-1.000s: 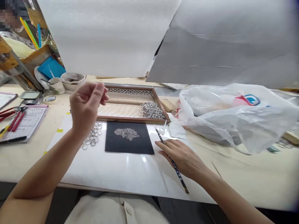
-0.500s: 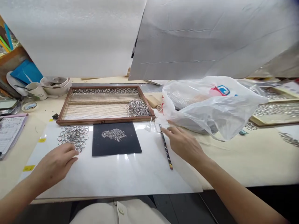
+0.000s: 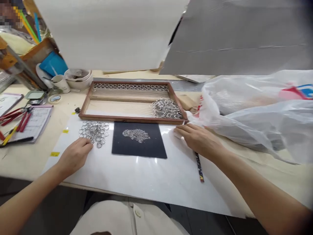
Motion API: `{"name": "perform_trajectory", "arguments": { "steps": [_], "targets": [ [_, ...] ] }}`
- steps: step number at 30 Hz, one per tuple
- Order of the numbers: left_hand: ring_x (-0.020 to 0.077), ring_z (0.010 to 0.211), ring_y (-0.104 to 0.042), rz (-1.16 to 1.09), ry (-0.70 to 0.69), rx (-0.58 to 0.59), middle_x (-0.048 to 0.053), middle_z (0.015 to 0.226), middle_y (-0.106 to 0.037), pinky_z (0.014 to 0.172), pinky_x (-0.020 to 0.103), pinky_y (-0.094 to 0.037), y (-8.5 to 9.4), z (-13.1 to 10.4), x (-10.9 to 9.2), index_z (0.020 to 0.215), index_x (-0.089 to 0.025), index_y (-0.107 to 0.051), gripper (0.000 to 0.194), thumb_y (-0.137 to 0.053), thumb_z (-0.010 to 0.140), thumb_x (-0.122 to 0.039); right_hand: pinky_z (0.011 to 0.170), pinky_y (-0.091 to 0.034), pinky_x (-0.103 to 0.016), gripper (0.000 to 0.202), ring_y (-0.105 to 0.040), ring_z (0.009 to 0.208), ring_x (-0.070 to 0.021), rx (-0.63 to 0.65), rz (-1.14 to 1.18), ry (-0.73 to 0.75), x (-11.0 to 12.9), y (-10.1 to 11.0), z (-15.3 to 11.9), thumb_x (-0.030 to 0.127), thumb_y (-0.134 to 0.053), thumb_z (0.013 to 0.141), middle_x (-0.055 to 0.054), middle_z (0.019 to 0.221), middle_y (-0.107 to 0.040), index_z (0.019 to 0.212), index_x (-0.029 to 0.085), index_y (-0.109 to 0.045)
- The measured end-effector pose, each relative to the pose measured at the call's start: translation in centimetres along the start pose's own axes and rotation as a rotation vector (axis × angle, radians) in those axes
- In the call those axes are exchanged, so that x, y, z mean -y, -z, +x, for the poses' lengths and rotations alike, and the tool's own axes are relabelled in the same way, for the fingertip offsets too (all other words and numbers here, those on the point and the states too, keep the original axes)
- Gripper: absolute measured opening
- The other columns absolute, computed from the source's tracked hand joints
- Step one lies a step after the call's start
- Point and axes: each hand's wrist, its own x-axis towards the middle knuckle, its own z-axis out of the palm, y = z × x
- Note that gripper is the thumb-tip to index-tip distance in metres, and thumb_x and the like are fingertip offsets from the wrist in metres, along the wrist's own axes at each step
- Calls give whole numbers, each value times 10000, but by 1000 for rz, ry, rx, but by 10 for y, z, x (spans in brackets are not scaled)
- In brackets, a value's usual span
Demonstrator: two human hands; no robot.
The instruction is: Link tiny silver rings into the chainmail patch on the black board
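My left hand (image 3: pixel 75 156) has its fingers pressed together at the lower left edge of a loose pile of silver rings (image 3: pixel 94 130); anything between the fingertips is too small to make out. My right hand (image 3: pixel 199 138) lies palm down by the tray's front right corner, over the upper end of a dark patterned pencil (image 3: pixel 199 168); its fingertips are partly hidden. Between the hands a black mat (image 3: pixel 139 151) bears a heap of tiny metal pieces (image 3: pixel 137 134). Behind it, a wooden-framed tray (image 3: pixel 132 119) holds rows of rings and a ring heap (image 3: pixel 167 108).
A white plastic bag (image 3: pixel 249 114) bulges at the right. At the left are red-handled pliers (image 3: pixel 24 120), a notebook (image 3: pixel 40 122), a white cup (image 3: pixel 60 83) and bowls (image 3: pixel 80 85). White and grey sheets (image 3: pixel 110 32) hang above the tray's rear.
The view has swung left, bringing the pliers into sight. My right hand has moved over the pencil's upper end and the small white item beside it. The left fingers have drawn together.
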Motion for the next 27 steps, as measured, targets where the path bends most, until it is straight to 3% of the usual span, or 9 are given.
{"name": "perform_trajectory", "arguments": {
  "steps": [3, 5, 10, 14, 17, 20, 24, 27],
  "targets": [
    [188, 943, -586, 25, 63, 5, 93, 996, -634, 848, 328, -507, 1, -1, 0, 955, -149, -653, 257, -399, 918, -133, 699, -489, -406, 385, -640, 843, -283, -128, 41, -33, 7, 4, -8, -14, -370, 795, -125, 988, -714, 1000, 170, -639],
    [228, 1079, -547, 92, 19, -28, 120, 1139, -607, 943, 383, -466, 4, 1, 0, 1041, -144, -648, 237, -451, 918, -190, 723, -500, -423, 364, -649, 841, -289, -237, 84, -70, 15, 9, -13, 22, -407, 807, -124, 998, -713, 1032, 199, -631],
    [249, 1427, -185, 139, -285, 270, 31, 1527, -290, 1165, 489, -148, 6, 24, 6, 1379, -285, -410, 460, -458, 934, -390, 726, -526, -393, 355, -670, 798, -258, -360, 149, -38, 40, 30, -15, 41, -473, 807, -91, 954, -720, 1051, 245, -631],
    [227, 1449, -112, 94, -340, 377, 17, 1554, -222, 1176, 449, -100, -9, 50, 21, 1412, -311, -356, 500, -395, 943, -478, 683, -554, -356, 321, -683, 795, -232, -379, 131, 29, 57, 41, -12, 28, -469, 823, -91, 954, -713, 1065, 188, -609],
    [236, 1420, -209, 61, -251, 292, 30, 1517, -315, 1164, 443, -171, -19, 61, 32, 1358, -269, -452, 430, -395, 956, -408, 696, -558, -371, 296, -678, 801, -240, -378, 117, 65, 66, 43, -15, 18, -455, 835, -116, 955, -706, 1057, 152, -597],
    [234, 1342, -336, 13, -164, 108, 76, 1411, -465, 1113, 428, -298, -22, 61, 38, 1278, -194, -539, 365, -394, 962, -305, 706, -552, -369, 286, -676, 802, -243, -376, 145, 64, 70, 41, -22, 24, -456, 837, -132, 961, -699, 1062, 131, -595],
    [231, 1150, -482, -63, -144, -123, 103, 1186, -611, 991, 421, -419, -17, 52, 32, 1089, -163, -638, 239, -484, 920, -234, 707, -542, -353, 304, -679, 799, -235, -372, 195, -11, 74, 40, -30, 37, -449, 832, -115, 944, -699, 1076, 146, -593],
    [201, 927, -527, -65, -204, -103, 68, 929, -652, 860, 368, -450, -14, 48, 20, 913, -164, -667, 145, -528, 890, -199, 743, -538, -353, 313, -681, 820, -232, -363, 243, -45, 78, 41, -30, 41, -432, 832, -109, 939, -699, 1075, 159, -593]
  ]
}}
